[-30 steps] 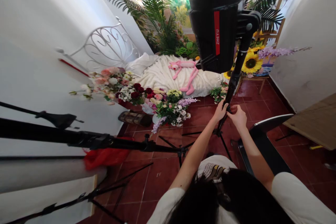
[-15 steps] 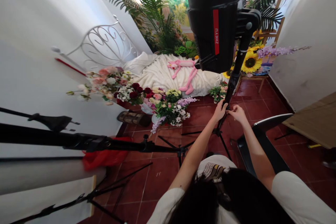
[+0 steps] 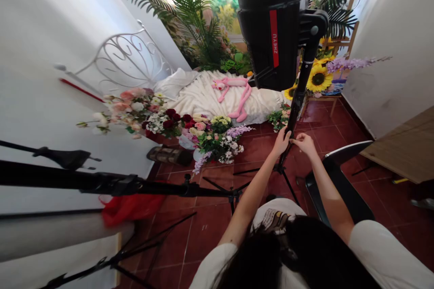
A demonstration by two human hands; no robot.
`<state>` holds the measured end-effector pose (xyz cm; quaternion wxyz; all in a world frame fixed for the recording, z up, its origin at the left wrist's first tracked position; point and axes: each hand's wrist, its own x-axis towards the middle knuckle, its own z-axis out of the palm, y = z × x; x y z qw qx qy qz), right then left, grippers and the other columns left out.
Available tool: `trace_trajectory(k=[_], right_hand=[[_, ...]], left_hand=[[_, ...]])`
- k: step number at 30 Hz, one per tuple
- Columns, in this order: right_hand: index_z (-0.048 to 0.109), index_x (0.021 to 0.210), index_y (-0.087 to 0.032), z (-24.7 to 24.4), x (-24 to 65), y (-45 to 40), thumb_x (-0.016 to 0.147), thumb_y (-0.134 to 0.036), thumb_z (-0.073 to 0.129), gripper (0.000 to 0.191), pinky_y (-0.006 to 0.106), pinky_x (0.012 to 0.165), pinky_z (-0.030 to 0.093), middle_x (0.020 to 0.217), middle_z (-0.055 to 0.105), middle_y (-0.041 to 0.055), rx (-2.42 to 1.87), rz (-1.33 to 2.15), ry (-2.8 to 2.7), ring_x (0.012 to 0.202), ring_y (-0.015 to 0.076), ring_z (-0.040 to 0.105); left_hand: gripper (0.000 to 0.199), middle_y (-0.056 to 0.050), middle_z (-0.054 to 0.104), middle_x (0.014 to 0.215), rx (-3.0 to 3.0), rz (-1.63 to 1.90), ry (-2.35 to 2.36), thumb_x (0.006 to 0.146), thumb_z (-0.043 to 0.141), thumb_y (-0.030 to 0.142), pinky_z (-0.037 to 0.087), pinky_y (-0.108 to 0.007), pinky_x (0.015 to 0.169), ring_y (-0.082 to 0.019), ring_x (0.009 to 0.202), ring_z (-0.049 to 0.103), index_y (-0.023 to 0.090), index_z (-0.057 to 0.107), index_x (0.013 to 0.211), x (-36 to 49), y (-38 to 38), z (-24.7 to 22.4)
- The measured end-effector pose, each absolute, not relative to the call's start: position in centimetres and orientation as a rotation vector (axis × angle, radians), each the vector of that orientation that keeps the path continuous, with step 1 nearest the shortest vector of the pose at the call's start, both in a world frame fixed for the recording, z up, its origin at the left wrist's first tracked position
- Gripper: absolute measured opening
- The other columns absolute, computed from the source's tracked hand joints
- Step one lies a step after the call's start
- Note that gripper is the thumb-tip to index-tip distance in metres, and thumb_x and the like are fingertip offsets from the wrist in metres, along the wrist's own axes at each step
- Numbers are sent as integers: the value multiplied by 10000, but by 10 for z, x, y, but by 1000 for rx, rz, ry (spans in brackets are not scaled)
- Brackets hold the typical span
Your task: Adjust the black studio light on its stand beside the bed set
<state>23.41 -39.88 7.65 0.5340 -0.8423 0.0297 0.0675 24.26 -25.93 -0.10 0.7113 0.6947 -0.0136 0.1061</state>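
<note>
A black studio light [image 3: 273, 31] with a red label is mounted on top of a black light stand [image 3: 297, 104]. My left hand [image 3: 281, 142] is wrapped round the stand's pole below the light. Just right of it, my right hand [image 3: 304, 143] pinches a small knob on the pole, mostly hidden by the fingers. The stand's legs [image 3: 288, 179] spread on the red tiled floor beneath my hands.
A second black stand [image 3: 152, 187] crosses the left side. Ahead are a white-draped bed [image 3: 190, 99] with a pink plush toy [image 3: 241, 99], flowers [image 3: 220, 137] and sunflowers [image 3: 318, 78]. A black chair [image 3: 349, 194] is right of my forearm, near a wooden panel [image 3: 407, 144].
The view has shifted slightly, so the light and the background sit a little farther left. Both hands keep their places on the stand.
</note>
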Motion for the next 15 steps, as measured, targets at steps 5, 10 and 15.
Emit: trace_trajectory(k=[5, 10, 15], right_hand=[[455, 667, -245, 64, 232, -401, 547, -765, 828, 651, 247, 400, 346, 589, 678, 2, -1951, 141, 39, 334, 98, 464], [426, 661, -259, 50, 215, -398, 728, -899, 585, 663, 274, 546, 449, 606, 712, 53, -2046, 138, 47, 461, 168, 591], [532, 634, -257, 51, 209, -400, 890, -869, 297, 704, 296, 636, 420, 662, 708, 105, -2330, -69, -47, 684, 247, 657]], left_hand=[[394, -147, 717, 1230, 1467, 63, 181, 929, 661, 471, 516, -457, 1092, -230, 1138, 684, 155, 678, 1164, 190, -238, -35], [295, -93, 773, 914, 1383, -196, 527, 864, 730, 426, 591, -397, 927, -200, 889, 740, 136, 713, 915, 75, -180, -86], [184, 14, 752, 711, 1315, -58, 1011, 862, 702, 390, 605, -384, 864, -203, 822, 765, 231, 704, 769, -63, -100, -123]])
